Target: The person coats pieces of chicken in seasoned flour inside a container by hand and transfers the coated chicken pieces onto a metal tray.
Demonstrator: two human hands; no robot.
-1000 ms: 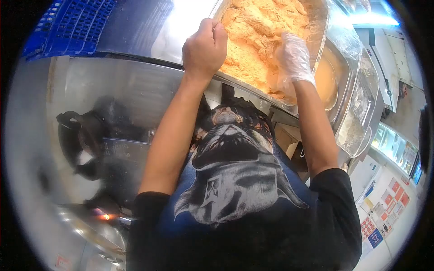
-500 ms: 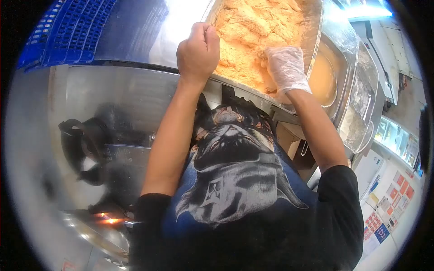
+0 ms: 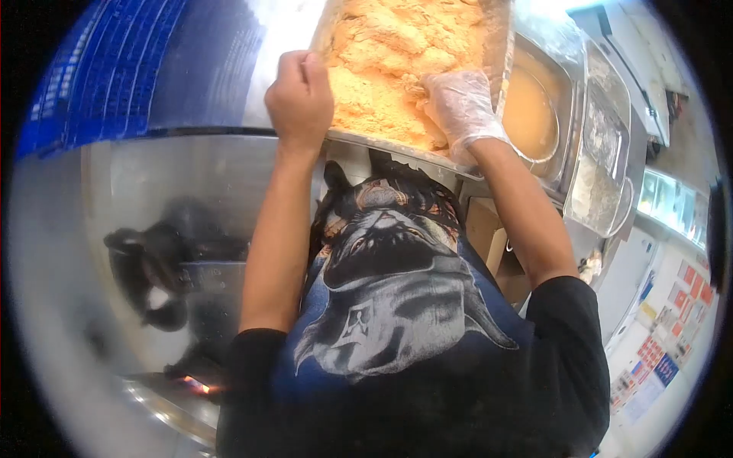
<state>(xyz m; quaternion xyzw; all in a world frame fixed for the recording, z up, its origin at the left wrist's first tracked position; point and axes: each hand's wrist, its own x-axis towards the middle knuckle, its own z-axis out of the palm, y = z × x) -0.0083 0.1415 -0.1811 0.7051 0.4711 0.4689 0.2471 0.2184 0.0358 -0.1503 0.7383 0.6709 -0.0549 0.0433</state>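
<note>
Well, right hand (image 3: 460, 108) against orange mixture (image 3: 382, 99)

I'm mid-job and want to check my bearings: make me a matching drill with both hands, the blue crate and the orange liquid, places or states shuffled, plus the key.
Things:
1. left hand
2. right hand
3. blue crate
4. orange liquid

Places or states:
A. at the upper left of the view
B. gloved in clear plastic, fingers at the orange crumbly mix
C. in a metal pan just right of the tray
D. bare and curled closed at the tray's left edge

Pairs: 1-D, 2-B, 3-A, 4-C
</note>
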